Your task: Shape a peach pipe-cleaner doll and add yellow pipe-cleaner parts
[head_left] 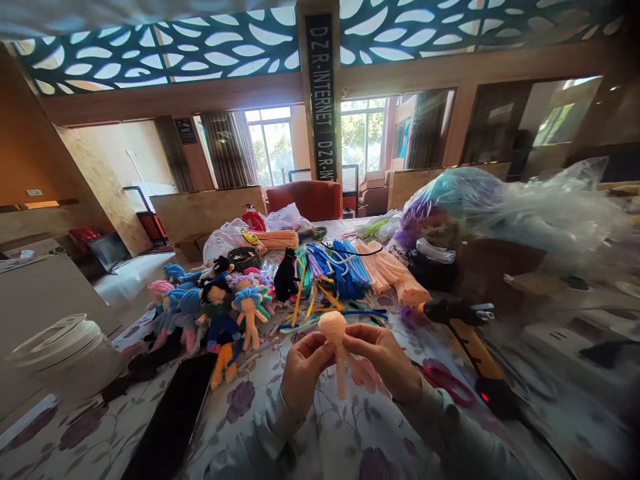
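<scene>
Between my two hands is a pale peach doll body [332, 327], made of fuzzy stems, with a round head at the top and a thin stem hanging below. My left hand [306, 370] pinches it from the left, just under the head. From the other side my right hand [380, 353] pinches the same spot with thumb and fingers. Behind them lie loose coloured pipe cleaners [320, 297], and bundles of blue pipe cleaners [350, 267] and peach pipe cleaners [395, 273].
Finished fuzzy dolls [220, 303] crowd the left. A dark phone-like slab [173, 413] lies in front of them, near a white lidded pot [67, 353]. Red-handled scissors [450, 381] and a black-and-orange glue gun [473, 347] with a cord are at right. Plastic bags [500, 207] stand behind.
</scene>
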The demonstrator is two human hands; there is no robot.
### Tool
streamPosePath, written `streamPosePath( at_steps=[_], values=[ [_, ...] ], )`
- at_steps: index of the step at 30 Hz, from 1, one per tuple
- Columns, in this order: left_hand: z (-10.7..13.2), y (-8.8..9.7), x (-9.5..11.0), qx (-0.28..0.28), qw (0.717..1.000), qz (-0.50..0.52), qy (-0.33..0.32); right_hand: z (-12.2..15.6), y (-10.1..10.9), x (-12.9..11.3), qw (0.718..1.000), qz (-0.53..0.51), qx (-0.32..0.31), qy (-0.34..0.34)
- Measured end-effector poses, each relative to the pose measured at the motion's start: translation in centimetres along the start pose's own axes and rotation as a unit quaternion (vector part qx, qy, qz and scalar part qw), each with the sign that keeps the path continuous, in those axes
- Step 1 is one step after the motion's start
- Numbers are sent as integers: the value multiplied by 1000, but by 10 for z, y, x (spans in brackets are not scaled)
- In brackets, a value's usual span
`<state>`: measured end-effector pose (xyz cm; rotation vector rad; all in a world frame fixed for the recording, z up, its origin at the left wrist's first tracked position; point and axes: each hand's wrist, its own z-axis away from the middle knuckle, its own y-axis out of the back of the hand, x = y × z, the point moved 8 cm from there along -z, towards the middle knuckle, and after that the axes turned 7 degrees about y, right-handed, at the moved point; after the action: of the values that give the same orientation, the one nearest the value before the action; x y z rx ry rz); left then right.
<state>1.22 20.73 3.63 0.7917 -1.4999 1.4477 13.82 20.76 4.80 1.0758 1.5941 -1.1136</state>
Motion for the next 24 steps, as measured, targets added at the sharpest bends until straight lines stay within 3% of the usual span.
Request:
streamPosePath(
  at_steps=[12, 24],
  values=[
    [1, -3, 0, -19, 999, -45, 11, -3, 2, 6, 1000, -15, -6, 8],
    [1, -5, -1, -24, 998, -44, 34, -4, 4, -9, 1000, 14, -21, 11]
  ],
)
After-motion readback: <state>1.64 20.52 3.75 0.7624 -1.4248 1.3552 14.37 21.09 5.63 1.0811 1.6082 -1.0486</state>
